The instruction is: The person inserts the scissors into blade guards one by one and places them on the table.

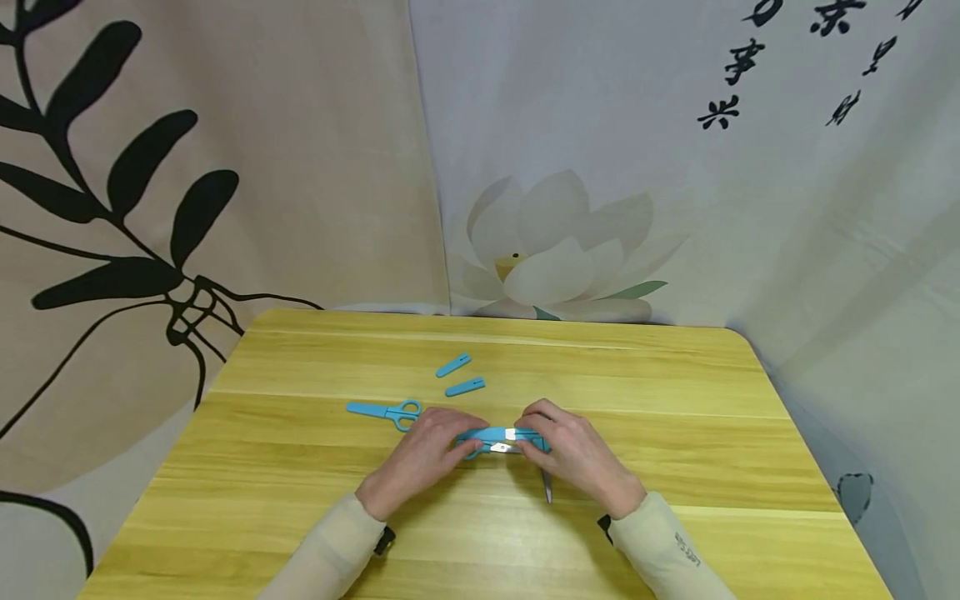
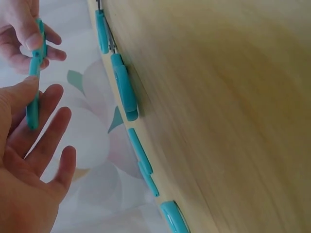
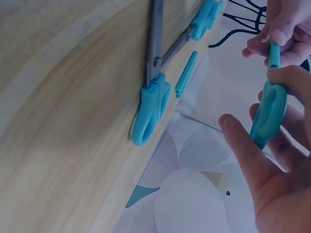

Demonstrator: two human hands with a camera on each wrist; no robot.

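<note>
Between both hands, level over the tabletop, is a pair of blue-handled scissors (image 3: 272, 114) with a blue blade cover (image 2: 33, 104) on its blade side. My left hand (image 1: 431, 450) pinches the cover between thumb and index finger, other fingers spread. The scissors' handle is gripped by my right hand (image 1: 581, 450). A pale shiny band shows between cover and handle in the head view; whether it is bare blade or glare, I cannot tell. Below the hands lie bare-bladed scissors (image 1: 504, 448), and another pair's blade (image 1: 547, 487) points toward me, its handle mostly hidden by the right hand.
Two loose blue blade covers (image 1: 453, 365) (image 1: 465, 387) lie farther back on the wooden table (image 1: 660, 375). Left of the left hand are covered scissors (image 1: 382, 411), their handle partly behind that hand. A printed curtain (image 1: 585, 100) hangs behind the table's back edge.
</note>
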